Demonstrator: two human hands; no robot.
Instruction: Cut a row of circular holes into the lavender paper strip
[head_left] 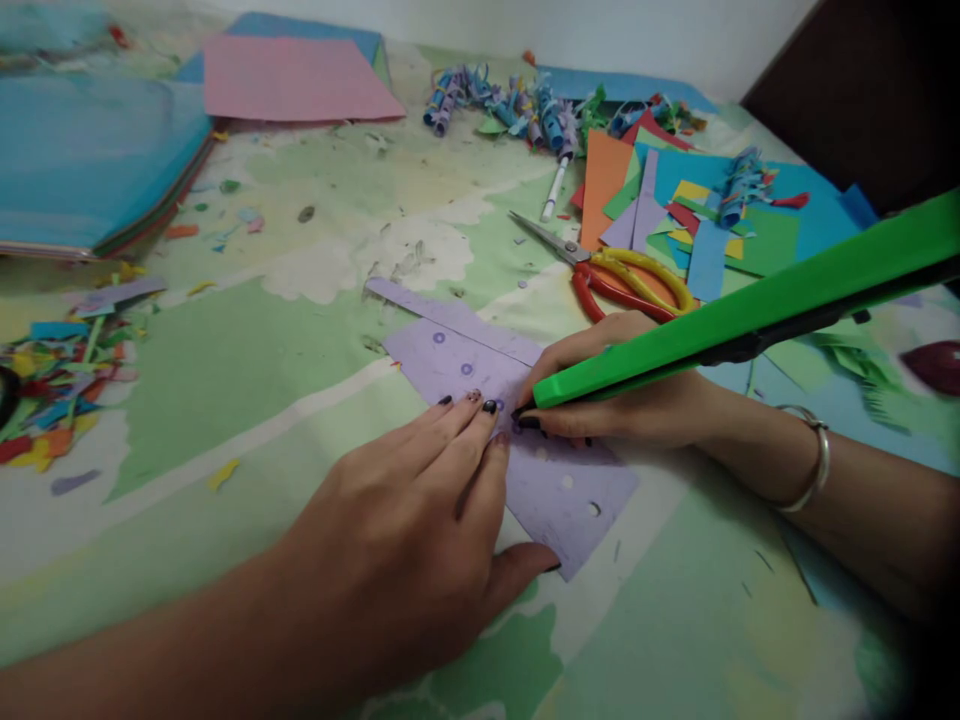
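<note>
Green-patterned tablecloth (225, 400), purple paper (574, 500) beneath flattened left fingers (456, 440), right fingers (574, 355) gripping green tool (697, 318)

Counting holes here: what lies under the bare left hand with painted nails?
Flat purple paper with round holes and green patterned tablecloth show around the left hand; anything directly beneath is covered.
</note>
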